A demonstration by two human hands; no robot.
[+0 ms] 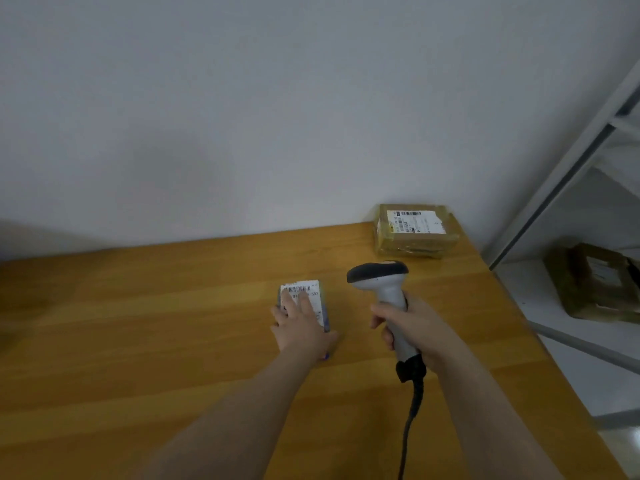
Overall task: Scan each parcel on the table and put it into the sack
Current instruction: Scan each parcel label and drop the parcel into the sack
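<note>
A small parcel [313,295] with a white barcode label lies on the wooden table [138,323]. My left hand [300,327] lies on top of it, fingers stretched over the label and thumb at its right side. To its right, my right hand [412,327] grips the handle of a white and black barcode scanner [381,278], whose head points left toward the parcel. A larger brown taped parcel [415,232] with a white label sits at the table's far right corner. No sack is in view.
The scanner's black cable [410,420] hangs down toward the table's near edge. A white metal shelf [571,306] stands right of the table and bears another brown parcel [595,282]. A plain wall runs behind the table.
</note>
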